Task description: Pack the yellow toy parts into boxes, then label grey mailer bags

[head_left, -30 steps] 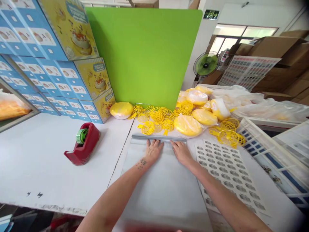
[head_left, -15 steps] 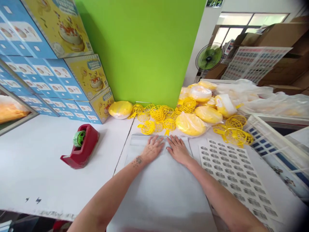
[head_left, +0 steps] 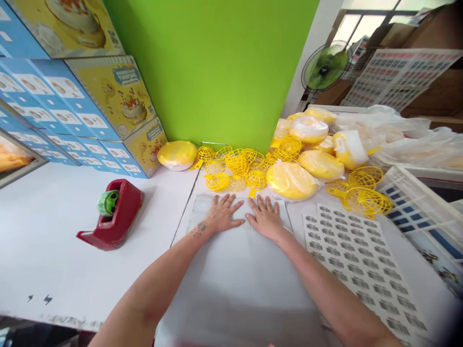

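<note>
A grey plastic mailing bag (head_left: pixel 238 274) lies flat on the white table, its far edge away from me. My left hand (head_left: pixel 221 214) rests palm down near that far edge, fingers spread. Beside it, my right hand (head_left: pixel 265 218) presses on the bag in the same way, fingers apart. Neither hand grips anything. Just past the fingertips sit several yellow plastic mesh baskets (head_left: pixel 237 164) with small handles. A sheet of barcode labels (head_left: pixel 356 255) lies to the right of my right forearm.
A red tape dispenser (head_left: pixel 117 212) stands on the left. Behind it are stacked blue and yellow boxes (head_left: pixel 112 91). Yellow rounded items (head_left: pixel 292 180) in clear wrap lie at the back right, near a white plastic crate (head_left: pixel 415 202). A green panel (head_left: pixel 213 62) rises behind the table.
My left-hand fingers have spread wider, the thumb now pointing toward the right hand. Both hands stay flat on the bag. The view has shifted slightly.
</note>
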A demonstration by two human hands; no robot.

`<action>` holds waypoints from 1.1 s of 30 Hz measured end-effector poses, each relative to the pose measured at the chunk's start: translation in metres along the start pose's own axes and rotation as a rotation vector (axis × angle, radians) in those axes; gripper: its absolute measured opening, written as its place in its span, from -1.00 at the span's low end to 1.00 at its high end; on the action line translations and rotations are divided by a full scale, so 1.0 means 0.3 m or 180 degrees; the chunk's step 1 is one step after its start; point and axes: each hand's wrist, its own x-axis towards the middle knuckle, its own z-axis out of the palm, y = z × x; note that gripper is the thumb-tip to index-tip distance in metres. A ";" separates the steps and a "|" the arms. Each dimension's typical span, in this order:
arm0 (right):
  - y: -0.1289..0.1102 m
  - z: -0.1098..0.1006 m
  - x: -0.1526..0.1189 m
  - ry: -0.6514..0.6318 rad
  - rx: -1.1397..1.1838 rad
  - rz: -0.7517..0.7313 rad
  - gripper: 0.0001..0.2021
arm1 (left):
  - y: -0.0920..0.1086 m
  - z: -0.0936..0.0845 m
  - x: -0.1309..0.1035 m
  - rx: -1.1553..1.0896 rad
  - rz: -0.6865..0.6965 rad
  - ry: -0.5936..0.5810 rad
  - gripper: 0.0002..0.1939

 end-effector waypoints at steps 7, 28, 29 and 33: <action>0.072 0.004 0.007 0.0215 0.0100 -0.0302 -0.44 | 0.007 -0.015 0.002 0.0025 -0.0029 -0.0064 -0.25; 0.015 -0.012 -0.388 0.0504 0.0687 -0.0945 -0.60 | 0.062 -0.121 -0.103 -0.0265 0.0077 0.0355 -0.47; 0.016 -0.015 -0.397 0.0508 0.0722 -0.0909 -0.60 | 0.083 -0.129 -0.127 -0.0302 0.0116 0.0428 -0.49; 0.061 -0.028 -0.450 0.0741 0.0857 -0.0773 -0.62 | 0.180 -0.136 -0.226 -0.0569 0.0396 0.0584 -0.62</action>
